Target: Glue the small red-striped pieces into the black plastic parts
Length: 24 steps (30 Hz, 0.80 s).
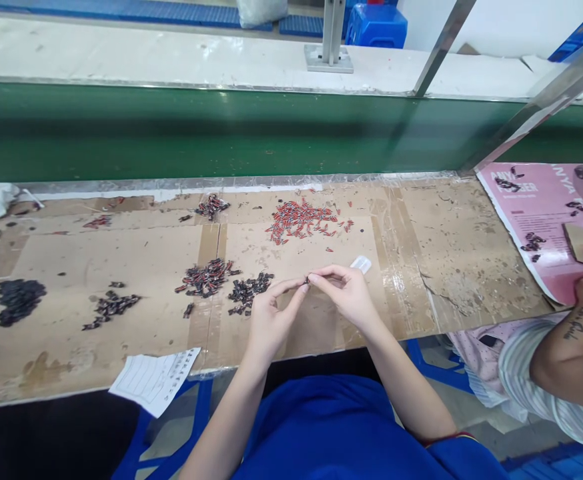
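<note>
My left hand (277, 313) and my right hand (346, 297) meet over the cardboard-covered table. Their thumbs and fingertips pinch one small dark part (307, 281) between them; it is too tiny to make out fully. Just left of my left hand lies a pile of black parts (249, 292). Beside that is a pile of black-and-red parts (205, 277). Farther back, a spread of small red pieces (301, 221) covers the cardboard. A white plastic piece (361, 265) rests right behind my right hand.
More black parts (114, 308) and a dark heap (20, 301) sit to the left. A paper sheet (155, 381) hangs over the front edge. Behind runs a green conveyor belt (196, 133). On the right, a co-worker's arm (571, 347) rests by a pink poster (536, 233). Metal posts (444, 47) rise behind.
</note>
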Each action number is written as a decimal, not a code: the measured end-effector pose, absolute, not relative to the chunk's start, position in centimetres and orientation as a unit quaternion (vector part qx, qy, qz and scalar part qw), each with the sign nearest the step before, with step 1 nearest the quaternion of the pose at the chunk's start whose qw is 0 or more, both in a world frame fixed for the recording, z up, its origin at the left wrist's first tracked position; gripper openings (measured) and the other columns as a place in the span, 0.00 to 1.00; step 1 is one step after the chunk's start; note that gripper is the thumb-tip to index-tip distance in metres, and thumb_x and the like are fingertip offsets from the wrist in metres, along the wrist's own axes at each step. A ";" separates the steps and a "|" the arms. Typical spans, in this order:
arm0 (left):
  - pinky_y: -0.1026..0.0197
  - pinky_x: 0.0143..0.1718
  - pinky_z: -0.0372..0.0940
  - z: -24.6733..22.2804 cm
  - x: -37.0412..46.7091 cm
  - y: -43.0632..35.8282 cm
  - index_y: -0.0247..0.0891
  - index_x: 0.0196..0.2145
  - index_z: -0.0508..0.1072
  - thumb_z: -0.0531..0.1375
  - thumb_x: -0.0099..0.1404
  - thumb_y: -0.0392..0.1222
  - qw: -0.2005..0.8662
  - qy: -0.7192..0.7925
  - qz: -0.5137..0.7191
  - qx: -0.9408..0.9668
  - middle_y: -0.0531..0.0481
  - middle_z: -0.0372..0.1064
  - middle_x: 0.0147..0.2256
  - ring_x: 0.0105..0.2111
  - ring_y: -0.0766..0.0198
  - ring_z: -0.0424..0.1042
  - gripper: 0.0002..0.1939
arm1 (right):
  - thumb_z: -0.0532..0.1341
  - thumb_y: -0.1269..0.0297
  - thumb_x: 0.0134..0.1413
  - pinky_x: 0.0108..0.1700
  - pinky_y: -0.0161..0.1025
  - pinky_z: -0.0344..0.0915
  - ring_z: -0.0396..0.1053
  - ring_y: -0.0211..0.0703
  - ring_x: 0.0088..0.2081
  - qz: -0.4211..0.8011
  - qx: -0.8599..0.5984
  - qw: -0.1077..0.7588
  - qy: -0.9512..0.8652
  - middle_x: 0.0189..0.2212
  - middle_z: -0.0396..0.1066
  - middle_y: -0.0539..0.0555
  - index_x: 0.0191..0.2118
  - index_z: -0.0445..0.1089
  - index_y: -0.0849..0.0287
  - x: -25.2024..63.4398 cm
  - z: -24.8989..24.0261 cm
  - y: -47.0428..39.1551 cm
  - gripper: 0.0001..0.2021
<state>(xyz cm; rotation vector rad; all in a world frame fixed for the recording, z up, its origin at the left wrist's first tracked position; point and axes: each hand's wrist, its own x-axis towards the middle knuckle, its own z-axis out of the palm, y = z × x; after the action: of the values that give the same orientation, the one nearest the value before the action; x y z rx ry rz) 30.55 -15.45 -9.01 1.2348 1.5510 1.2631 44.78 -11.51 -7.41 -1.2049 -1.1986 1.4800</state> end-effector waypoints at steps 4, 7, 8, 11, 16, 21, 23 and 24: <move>0.54 0.44 0.72 -8.9 30.6 -15.6 0.40 0.32 0.81 0.64 0.56 0.46 0.393 0.606 0.497 0.481 0.46 0.80 0.34 0.36 0.57 0.78 0.10 | 0.71 0.57 0.42 0.41 0.43 0.75 0.78 0.45 0.34 0.605 -0.474 0.444 -0.460 0.30 0.80 0.53 0.29 0.78 0.57 44.5 -7.8 -11.8 0.09; 0.54 0.45 0.72 -8.7 30.6 -15.6 0.40 0.32 0.81 0.65 0.55 0.46 0.413 0.596 0.505 0.468 0.46 0.80 0.34 0.36 0.56 0.78 0.10 | 0.71 0.59 0.40 0.41 0.42 0.75 0.78 0.45 0.35 0.608 -0.465 0.470 -0.439 0.30 0.80 0.53 0.27 0.78 0.56 44.4 -7.9 -12.2 0.08; 0.54 0.45 0.72 -8.6 30.6 -15.6 0.39 0.32 0.81 0.65 0.55 0.46 0.422 0.591 0.508 0.464 0.46 0.80 0.34 0.36 0.56 0.78 0.09 | 0.72 0.59 0.39 0.42 0.43 0.75 0.78 0.45 0.35 0.610 -0.464 0.475 -0.432 0.30 0.80 0.53 0.27 0.78 0.56 44.3 -7.9 -12.3 0.08; 0.54 0.45 0.72 -8.5 30.5 -15.7 0.38 0.31 0.81 0.66 0.54 0.45 0.441 0.580 0.511 0.456 0.46 0.80 0.34 0.37 0.56 0.78 0.09 | 0.72 0.60 0.38 0.41 0.43 0.75 0.77 0.45 0.35 0.614 -0.465 0.485 -0.413 0.30 0.80 0.52 0.26 0.79 0.55 44.2 -7.9 -12.6 0.07; 0.56 0.43 0.72 -8.4 30.6 -15.9 0.38 0.31 0.80 0.66 0.55 0.46 0.424 0.588 0.511 0.462 0.46 0.79 0.33 0.35 0.58 0.77 0.09 | 0.73 0.61 0.37 0.43 0.42 0.74 0.77 0.44 0.35 0.622 -0.459 0.501 -0.389 0.30 0.80 0.51 0.26 0.79 0.54 44.2 -8.0 -12.9 0.07; 0.58 0.42 0.71 -7.5 31.0 -16.3 0.38 0.30 0.79 0.64 0.56 0.45 0.407 0.584 0.509 0.484 0.48 0.79 0.31 0.35 0.59 0.76 0.08 | 0.76 0.60 0.31 0.44 0.41 0.72 0.75 0.40 0.34 0.712 -0.421 0.444 -0.344 0.29 0.79 0.49 0.25 0.79 0.54 44.5 -8.4 -12.6 0.10; 0.59 0.41 0.70 -7.2 30.8 -16.4 0.39 0.30 0.79 0.63 0.56 0.45 0.414 0.574 0.506 0.493 0.48 0.78 0.31 0.35 0.60 0.76 0.08 | 0.76 0.58 0.30 0.44 0.41 0.71 0.75 0.40 0.33 0.742 -0.400 0.407 -0.351 0.28 0.78 0.49 0.25 0.79 0.54 44.8 -8.3 -12.2 0.12; 0.59 0.40 0.70 -7.1 30.4 -16.4 0.39 0.30 0.79 0.63 0.57 0.45 0.417 0.571 0.502 0.498 0.48 0.78 0.31 0.34 0.60 0.76 0.08 | 0.76 0.58 0.30 0.43 0.42 0.71 0.75 0.41 0.33 0.744 -0.395 0.389 -0.373 0.28 0.78 0.49 0.27 0.79 0.54 45.0 -8.1 -12.0 0.13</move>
<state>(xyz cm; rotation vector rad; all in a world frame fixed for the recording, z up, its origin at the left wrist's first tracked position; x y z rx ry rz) 30.42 -16.41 -7.09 1.2503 1.4324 1.2601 45.04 -11.95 -8.09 -1.0043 -0.9478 1.8926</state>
